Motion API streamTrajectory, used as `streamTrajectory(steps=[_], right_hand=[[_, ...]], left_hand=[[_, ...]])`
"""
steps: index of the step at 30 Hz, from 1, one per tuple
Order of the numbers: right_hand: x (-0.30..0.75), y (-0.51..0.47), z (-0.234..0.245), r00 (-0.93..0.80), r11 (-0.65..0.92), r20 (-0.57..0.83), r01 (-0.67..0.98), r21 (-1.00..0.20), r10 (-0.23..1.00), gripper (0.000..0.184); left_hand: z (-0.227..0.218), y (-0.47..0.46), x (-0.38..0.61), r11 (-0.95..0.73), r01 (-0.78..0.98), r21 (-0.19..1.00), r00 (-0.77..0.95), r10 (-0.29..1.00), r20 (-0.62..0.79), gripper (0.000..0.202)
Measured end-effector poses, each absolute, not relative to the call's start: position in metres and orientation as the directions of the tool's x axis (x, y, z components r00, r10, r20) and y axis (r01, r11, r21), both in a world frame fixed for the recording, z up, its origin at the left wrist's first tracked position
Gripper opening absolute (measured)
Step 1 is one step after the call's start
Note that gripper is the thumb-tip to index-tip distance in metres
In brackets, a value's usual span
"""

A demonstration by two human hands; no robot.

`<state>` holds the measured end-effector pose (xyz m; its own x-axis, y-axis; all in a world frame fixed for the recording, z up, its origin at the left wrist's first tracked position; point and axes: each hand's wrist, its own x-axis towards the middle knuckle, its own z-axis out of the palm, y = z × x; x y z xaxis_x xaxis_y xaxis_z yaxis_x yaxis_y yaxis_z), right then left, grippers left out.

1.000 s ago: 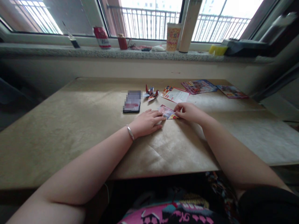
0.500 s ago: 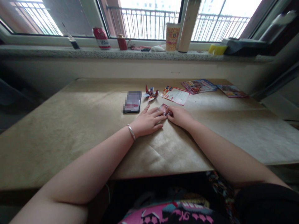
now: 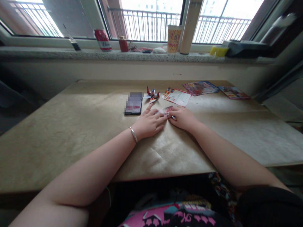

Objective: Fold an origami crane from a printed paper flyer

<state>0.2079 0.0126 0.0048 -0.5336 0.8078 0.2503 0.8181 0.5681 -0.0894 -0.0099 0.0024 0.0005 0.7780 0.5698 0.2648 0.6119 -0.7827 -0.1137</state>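
Note:
A small piece of coloured printed paper [image 3: 165,110] lies folded on the brown table [image 3: 71,126], mostly covered by both hands. My left hand [image 3: 149,123], with a silver bangle on its wrist, lies flat with its fingers stretched out on the paper's left part. My right hand [image 3: 183,118] presses its fingertips down on the paper's right part. The two hands touch each other over the paper.
A dark phone [image 3: 133,103] lies just left of the hands. Behind them are a folded paper figure [image 3: 152,94], a white-and-red leaflet [image 3: 178,96] and two coloured sheets [image 3: 200,87] at the back right. The windowsill holds a can [image 3: 102,39], a cup [image 3: 173,38] and other items.
My right hand slid left along the paper until it met my left hand, and the paper is now narrower and mostly hidden. My left hand stayed in place.

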Motion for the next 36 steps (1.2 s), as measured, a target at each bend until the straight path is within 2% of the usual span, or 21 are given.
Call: streamTrajectory(steps=[9, 16, 24, 36], right_hand=[[0.206, 0.014, 0.003, -0.505, 0.536, 0.231, 0.838, -0.099, 0.832, 0.023], [0.207, 0.014, 0.003, -0.498, 0.537, 0.237, 0.831, -0.145, 0.834, 0.021], [0.208, 0.015, 0.003, -0.481, 0.527, 0.239, 0.828, -0.19, 0.843, 0.019], [0.21, 0.018, -0.002, -0.468, 0.525, 0.27, 0.827, -0.202, 0.841, 0.017]], left_hand=[[0.001, -0.008, -0.002, -0.745, 0.656, -0.121, 0.741, 0.605, 0.29, 0.043], [0.003, -0.007, 0.0, -0.649, 0.754, -0.101, 0.644, 0.701, 0.307, 0.039], [0.008, -0.007, -0.003, -0.566, 0.819, -0.093, 0.567, 0.776, 0.275, 0.039], [0.014, -0.012, -0.005, -0.466, 0.884, -0.04, 0.467, 0.872, 0.15, 0.038]])
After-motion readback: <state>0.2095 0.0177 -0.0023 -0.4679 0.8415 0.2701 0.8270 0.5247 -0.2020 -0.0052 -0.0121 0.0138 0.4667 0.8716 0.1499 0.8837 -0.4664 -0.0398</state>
